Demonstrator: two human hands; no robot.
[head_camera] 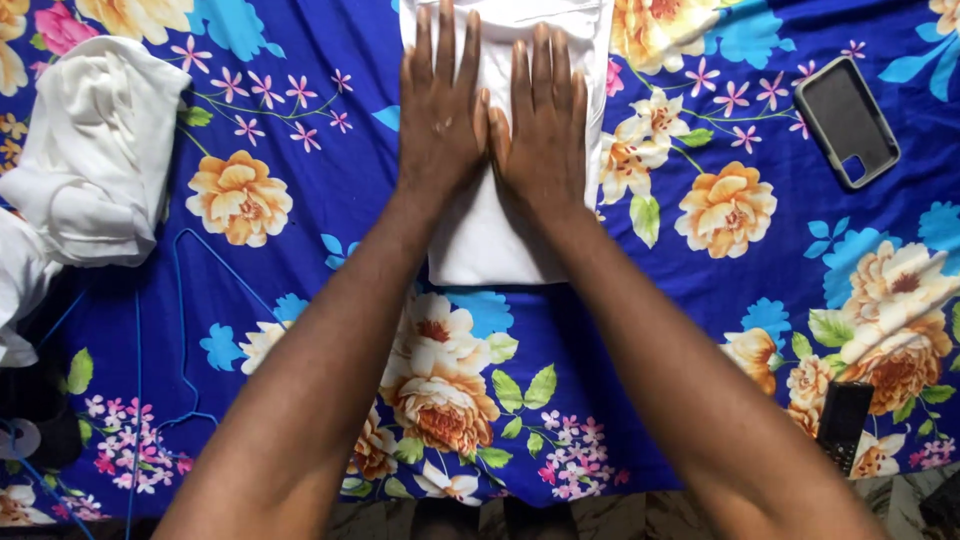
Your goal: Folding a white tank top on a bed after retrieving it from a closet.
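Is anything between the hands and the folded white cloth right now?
Nothing visible: the left hand and right hand lie flat, side by side, directly on the folded white cloth on the floral sheet.

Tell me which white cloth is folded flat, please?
The one at top centre, the folded cloth under both hands, left hand and right hand. It is a smooth rectangle; the white pile at the left edge lies crumpled.
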